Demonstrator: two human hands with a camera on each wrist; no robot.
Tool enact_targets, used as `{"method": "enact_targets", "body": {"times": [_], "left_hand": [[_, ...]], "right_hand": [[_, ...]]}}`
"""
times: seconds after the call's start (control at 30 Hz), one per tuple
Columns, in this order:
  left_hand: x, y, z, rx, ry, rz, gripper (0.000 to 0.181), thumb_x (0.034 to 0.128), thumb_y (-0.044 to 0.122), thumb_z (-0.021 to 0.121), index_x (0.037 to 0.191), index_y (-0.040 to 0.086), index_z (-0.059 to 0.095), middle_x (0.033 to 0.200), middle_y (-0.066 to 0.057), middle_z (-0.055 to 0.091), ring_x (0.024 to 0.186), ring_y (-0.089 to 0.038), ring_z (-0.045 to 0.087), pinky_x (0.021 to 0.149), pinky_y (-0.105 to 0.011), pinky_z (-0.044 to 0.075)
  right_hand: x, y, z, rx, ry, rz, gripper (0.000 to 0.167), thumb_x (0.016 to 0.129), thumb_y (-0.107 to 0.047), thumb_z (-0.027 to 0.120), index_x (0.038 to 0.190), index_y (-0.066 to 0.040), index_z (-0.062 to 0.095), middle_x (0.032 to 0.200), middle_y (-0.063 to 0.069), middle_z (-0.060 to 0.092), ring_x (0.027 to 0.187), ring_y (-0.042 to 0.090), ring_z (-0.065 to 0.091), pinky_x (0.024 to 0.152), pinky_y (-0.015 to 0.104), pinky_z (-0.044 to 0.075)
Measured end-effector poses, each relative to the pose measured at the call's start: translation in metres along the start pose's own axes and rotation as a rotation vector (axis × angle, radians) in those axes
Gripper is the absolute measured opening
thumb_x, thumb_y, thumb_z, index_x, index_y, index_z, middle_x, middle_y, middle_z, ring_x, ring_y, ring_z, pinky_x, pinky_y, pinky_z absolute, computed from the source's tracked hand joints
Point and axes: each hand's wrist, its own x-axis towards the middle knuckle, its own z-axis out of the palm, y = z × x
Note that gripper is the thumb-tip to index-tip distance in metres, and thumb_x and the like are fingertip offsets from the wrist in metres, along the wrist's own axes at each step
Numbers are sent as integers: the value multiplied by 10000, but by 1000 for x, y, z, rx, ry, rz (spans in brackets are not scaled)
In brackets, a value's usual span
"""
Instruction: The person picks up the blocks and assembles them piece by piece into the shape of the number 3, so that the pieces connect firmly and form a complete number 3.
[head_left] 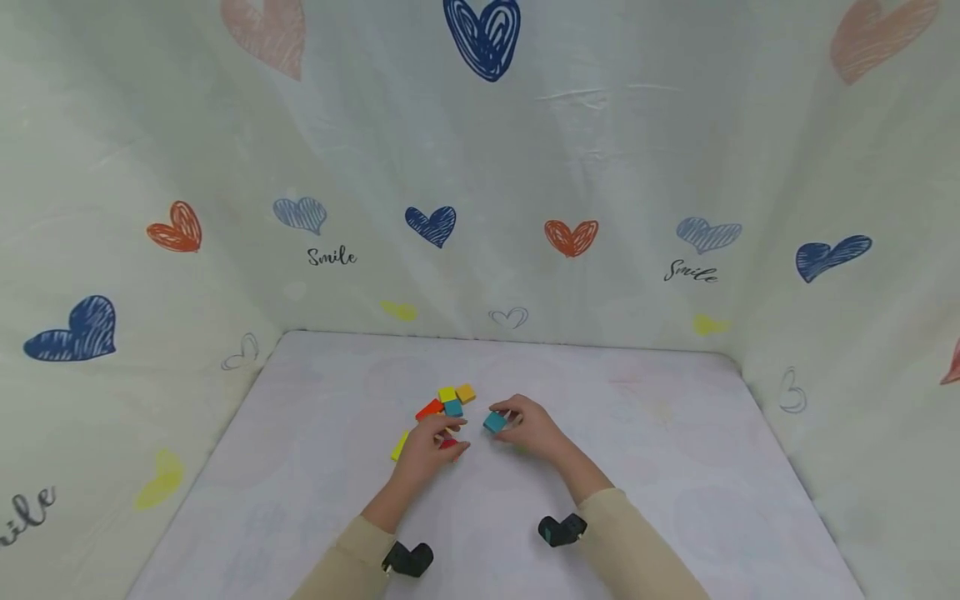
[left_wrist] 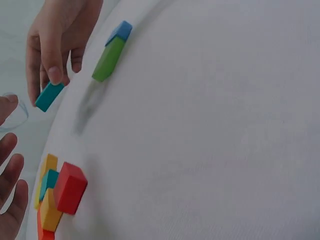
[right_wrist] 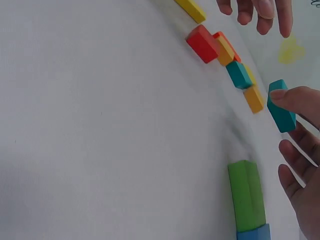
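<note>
"Call it, biggest first!"

"A pale curtain printed with hearts (head_left: 630, 150) fills twelve o'clock, a white table (head_left: 675, 450) spreads beneath, and in come my hands!"

"How are they?"

"My right hand (head_left: 534, 427), five o'clock in the head view, is pinching a teal rectangular block (head_left: 494, 422) at its nine-o'clock side! My left hand (head_left: 423, 450), at seven, has fingers and thumb spread apart."

"And the other blocks?"

"Right wrist view: a long green block (right_wrist: 247, 195) towards four, a blue block (right_wrist: 255, 233) touching its six-o'clock end. Off my left hand, a chunky red block (right_wrist: 202, 44) at three, a long yellow block (head_left: 399, 447) at nine, and bunched around one, a second teal block (head_left: 453, 408), a small yellow block (head_left: 447, 393) and a small orange block (head_left: 466, 393)!"
</note>
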Motion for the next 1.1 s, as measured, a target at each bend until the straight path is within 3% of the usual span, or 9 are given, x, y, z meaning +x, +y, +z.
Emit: {"method": "enact_targets", "body": {"times": [0.2, 0.57, 0.77, 0.9, 1.1], "left_hand": [[4, 7, 23, 16, -52, 60, 315, 842, 204, 781, 1134, 127, 693, 1014, -15, 638, 877, -184, 580, 752, -293, 525], [14, 15, 53, -10, -120, 43, 320, 843, 228, 782, 1141, 154, 693, 1017, 26, 624, 902, -149, 566, 789, -288, 520], [22, 17, 66, 12, -122, 60, 318, 841, 234, 783, 1141, 175, 697, 1037, 25, 622, 909, -143, 559, 797, -284, 518], [27, 17, 73, 27, -125, 61, 317, 837, 234, 787, 1138, 181, 701, 1038, 36, 617, 914, -140, 548, 802, -286, 512], [33, 17, 81, -32, -142, 18, 334, 833, 220, 790, 1150, 176, 696, 1057, 31, 613, 956, -159, 544, 850, -346, 502]], "right_hand": [[-9, 14, -15, 21, 78, 12, 422, 790, -83, 801, 1197, -88, 690, 1033, -23, 615, 960, 187, 544, 799, 362, 481], [-26, 29, -44, 40, 138, 54, 440, 789, -47, 786, 1214, -43, 673, 1081, 19, 616, 992, 220, 546, 835, 395, 479], [-31, 36, -58, 26, 174, 93, 437, 787, -29, 779, 1211, -40, 674, 1092, 23, 619, 995, 220, 549, 852, 409, 489], [-33, 42, -66, 31, 165, 102, 428, 795, -24, 768, 1212, -35, 671, 1109, 47, 618, 1000, 242, 553, 851, 412, 496], [-36, 54, -77, 11, 109, 130, 415, 793, -16, 742, 1201, -52, 677, 1135, 70, 621, 1004, 253, 547, 822, 389, 499]]}}
